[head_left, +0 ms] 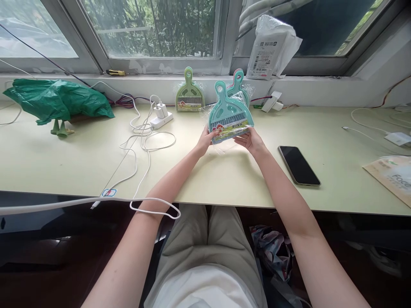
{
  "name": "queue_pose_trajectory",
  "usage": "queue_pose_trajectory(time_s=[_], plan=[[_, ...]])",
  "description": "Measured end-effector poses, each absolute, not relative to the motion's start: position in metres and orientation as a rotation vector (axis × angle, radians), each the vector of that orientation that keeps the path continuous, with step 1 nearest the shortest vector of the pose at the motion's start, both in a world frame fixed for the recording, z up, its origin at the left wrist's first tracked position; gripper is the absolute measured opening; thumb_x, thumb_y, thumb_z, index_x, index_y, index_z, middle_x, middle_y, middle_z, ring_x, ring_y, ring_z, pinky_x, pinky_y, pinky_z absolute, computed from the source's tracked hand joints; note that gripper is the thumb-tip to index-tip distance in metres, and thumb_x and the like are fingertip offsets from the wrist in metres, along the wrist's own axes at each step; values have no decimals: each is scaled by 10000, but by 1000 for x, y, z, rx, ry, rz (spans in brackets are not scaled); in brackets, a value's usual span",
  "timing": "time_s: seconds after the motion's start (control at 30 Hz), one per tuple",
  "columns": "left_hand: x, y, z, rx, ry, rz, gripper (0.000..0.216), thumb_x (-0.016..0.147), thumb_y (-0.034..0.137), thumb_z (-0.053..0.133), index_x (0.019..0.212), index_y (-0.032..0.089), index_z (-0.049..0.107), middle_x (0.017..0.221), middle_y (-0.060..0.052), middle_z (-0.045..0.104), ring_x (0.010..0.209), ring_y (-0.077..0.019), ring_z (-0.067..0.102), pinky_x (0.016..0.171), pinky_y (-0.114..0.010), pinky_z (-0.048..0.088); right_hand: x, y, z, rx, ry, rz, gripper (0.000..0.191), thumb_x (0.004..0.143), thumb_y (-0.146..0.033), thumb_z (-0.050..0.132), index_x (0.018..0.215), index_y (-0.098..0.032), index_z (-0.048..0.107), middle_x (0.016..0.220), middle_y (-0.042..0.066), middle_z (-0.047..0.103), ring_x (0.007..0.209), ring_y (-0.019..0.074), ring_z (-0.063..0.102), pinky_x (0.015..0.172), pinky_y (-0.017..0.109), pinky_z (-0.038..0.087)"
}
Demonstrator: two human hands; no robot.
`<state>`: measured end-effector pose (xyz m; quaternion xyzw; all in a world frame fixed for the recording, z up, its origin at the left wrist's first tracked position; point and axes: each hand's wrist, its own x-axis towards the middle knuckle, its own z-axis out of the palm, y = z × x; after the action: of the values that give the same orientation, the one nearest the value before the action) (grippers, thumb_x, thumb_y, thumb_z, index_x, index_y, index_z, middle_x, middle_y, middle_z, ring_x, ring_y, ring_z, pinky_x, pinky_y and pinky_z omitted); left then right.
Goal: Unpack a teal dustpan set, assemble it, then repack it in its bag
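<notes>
Between my two hands is a teal dustpan and brush set (229, 112) in clear plastic wrap, lifted above the desk and leaning slightly, its handle pointing away from me. My left hand (205, 141) grips its lower left corner, and my right hand (252, 140) grips the lower right corner. A printed label with a cartoon picture lies across its front, below the grey bristles. Behind it, another teal dustpan (238, 81), partly hidden and with a pink edge showing, leans on the wall. Farther left a green dustpan set (189, 92) stands against the wall, also wrapped.
On the desk (224, 179) a black phone (299, 166) lies right of my right arm. White cables and a power strip (161, 120) spread to the left, near a green plastic bag (58, 100). The sill holds a yellow cutter (115, 72) and a wrapped white box (268, 51).
</notes>
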<state>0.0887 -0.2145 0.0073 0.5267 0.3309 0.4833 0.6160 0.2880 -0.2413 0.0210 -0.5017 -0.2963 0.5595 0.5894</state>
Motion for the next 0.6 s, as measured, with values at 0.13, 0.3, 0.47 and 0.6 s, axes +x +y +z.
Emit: queue_pose_trajectory(time_s=[0.13, 0.3, 0.47, 0.6], plan=[[85, -214, 10, 1160, 778, 1086, 537, 766, 277, 639, 1268, 282, 450, 1338, -47, 571, 1161, -261, 624, 880, -435, 600, 293, -244, 20, -1248, -817, 1337, 312, 987, -405, 441, 968, -175, 651, 854, 82, 762, 746, 195, 746, 680, 304, 610], [77, -207, 9, 1136, 793, 1091, 512, 781, 264, 631, 1256, 302, 442, 1311, -30, 580, 1118, -238, 650, 812, -389, 629, 304, -245, 13, -1380, -994, 1246, 411, 988, -453, 405, 904, -158, 679, 943, 126, 766, 777, 209, 747, 711, 328, 607], [64, -197, 9, 1019, 853, 1078, 532, 791, 226, 596, 1289, 284, 421, 1190, -47, 641, 953, -218, 713, 743, -363, 638, 318, -244, 4, -1708, -1348, 288, 364, 990, -342, 379, 1071, -193, 701, 1072, 119, 741, 973, 276, 710, 907, 473, 554], [58, -193, 9, 909, 839, 1082, 520, 791, 204, 588, 1287, 234, 436, 1084, -59, 681, 888, -204, 717, 753, -362, 632, 320, -243, -4, -1594, -1829, -132, 508, 928, -240, 481, 1434, -278, 486, 1493, 79, 500, 1299, 332, 530, 984, 535, 517]])
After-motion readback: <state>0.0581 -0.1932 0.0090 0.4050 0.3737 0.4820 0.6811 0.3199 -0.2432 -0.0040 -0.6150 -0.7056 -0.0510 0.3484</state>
